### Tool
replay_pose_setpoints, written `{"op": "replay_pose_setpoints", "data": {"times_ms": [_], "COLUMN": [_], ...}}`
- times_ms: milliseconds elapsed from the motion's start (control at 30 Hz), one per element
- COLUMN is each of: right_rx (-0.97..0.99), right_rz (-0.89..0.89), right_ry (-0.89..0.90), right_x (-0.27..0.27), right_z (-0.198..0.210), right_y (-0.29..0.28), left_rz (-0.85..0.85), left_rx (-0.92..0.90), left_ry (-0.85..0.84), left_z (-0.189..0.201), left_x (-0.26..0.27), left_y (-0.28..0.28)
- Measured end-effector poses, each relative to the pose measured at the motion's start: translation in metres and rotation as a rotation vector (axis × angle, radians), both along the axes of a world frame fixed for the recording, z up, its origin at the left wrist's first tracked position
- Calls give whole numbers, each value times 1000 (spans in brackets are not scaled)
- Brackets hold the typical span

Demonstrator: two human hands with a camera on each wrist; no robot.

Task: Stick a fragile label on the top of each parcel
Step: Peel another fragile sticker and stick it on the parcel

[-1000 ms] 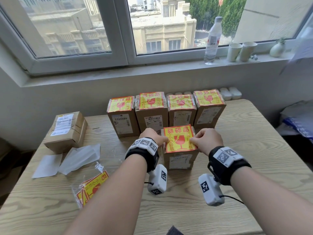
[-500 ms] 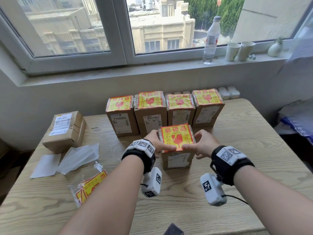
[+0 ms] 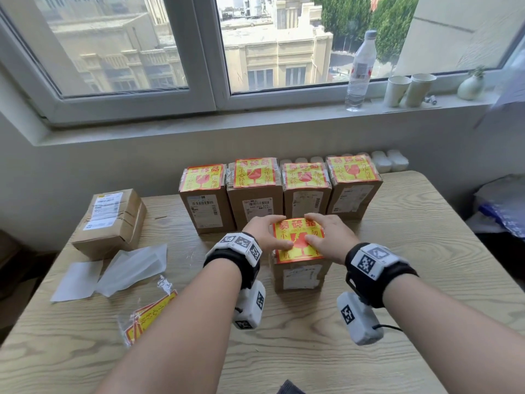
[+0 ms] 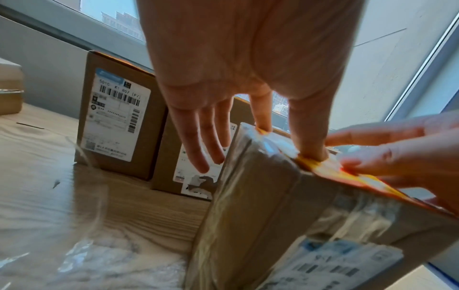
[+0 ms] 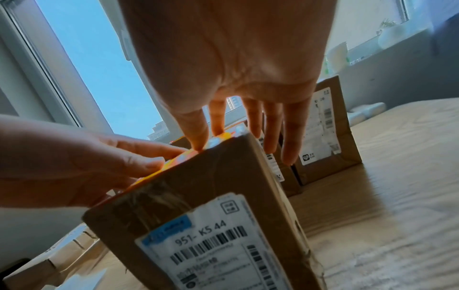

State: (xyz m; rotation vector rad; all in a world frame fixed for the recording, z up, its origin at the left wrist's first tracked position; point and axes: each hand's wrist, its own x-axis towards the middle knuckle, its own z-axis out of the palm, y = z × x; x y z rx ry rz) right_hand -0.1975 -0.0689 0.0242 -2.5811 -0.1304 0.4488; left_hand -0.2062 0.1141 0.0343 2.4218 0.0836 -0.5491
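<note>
Here both hands [image 3: 301, 237] apparently press the label [image 3: 298, 253] onto the parcel [image 3: 301, 277].

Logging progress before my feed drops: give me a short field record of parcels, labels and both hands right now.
labelled parcels in back row: four, upright
front parcel: upright, yellow fragile label on its top
left hand: fingers straight, pressing the label
right hand: fingers straight, pressing the label
unlabelled parcel: lying flat at table's left
spare labels: in a clear bag, near left
backing papers: loose on the table
</note>
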Motion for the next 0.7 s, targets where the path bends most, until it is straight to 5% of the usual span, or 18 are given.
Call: {"op": "replay_pose_setpoints", "data": {"times_ms": [167, 333, 700], "right_rx": [-29, 190, 240], "right_rz": [-54, -295, -298], "right_ry": [5, 163, 152], "right_x": [0, -3, -16], "right_z": [-1, -1, -1], "right_y": [-6, -13, -4], "left_rz": [163, 322, 544], "left_rx": [-118, -296, -480], "left_ry": [88, 214, 282], "left_z": [-8, -7, -11], "left_x": [-3, -8, -16], "left_y": [21, 19, 8]}}
